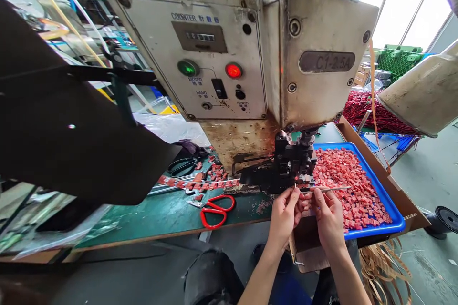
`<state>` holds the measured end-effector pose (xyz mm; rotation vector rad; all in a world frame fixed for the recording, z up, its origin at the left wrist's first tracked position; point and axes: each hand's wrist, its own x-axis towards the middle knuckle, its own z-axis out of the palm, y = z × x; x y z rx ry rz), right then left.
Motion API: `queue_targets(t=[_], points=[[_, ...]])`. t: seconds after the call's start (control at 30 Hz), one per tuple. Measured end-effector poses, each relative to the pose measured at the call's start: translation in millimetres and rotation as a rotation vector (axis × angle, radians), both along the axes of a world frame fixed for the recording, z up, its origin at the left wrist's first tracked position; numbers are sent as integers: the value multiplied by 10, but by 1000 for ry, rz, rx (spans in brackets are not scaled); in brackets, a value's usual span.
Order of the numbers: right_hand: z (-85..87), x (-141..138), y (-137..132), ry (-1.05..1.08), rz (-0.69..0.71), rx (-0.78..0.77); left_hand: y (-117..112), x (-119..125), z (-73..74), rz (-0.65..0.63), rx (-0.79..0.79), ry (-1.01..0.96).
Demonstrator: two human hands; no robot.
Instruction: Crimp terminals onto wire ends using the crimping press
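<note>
Both my hands are close together at the front of the crimping press head (295, 159). My left hand (284, 212) is closed in a pinch just below the tooling; what lies between its fingertips is too small to make out. My right hand (329, 217) is closed on a thin metal tool (336, 188), whose slim end points right over the red pieces. Small red parts (350, 181) fill a blue tray (399, 228) on the right. A strip of red parts (200, 184) runs along the bench into the press from the left.
Red-handled scissors (214, 212) lie on the green bench (164, 221), with black-handled snips (182, 167) and loose red scraps behind. The press's control panel (214, 71) shows green and red lamps. A dark panel (71, 119) juts in at left. Bundled red wires (379, 114) lie behind the tray.
</note>
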<state>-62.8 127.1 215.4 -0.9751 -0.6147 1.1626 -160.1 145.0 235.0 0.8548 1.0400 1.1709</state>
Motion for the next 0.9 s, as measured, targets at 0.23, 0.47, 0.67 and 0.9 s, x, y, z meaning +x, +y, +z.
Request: queue_targets(t=[0.23, 0.47, 0.67, 0.9], points=[[16, 43, -27, 49, 14, -6, 34, -13, 18, -22, -34, -17], [25, 97, 19, 87, 48, -34, 56, 9, -7, -16, -65, -18], [52, 267, 14, 75, -72, -33, 58, 17, 9, 0, -46, 28], [155, 431, 53, -103, -47, 38, 46, 73, 42, 33, -108, -70]])
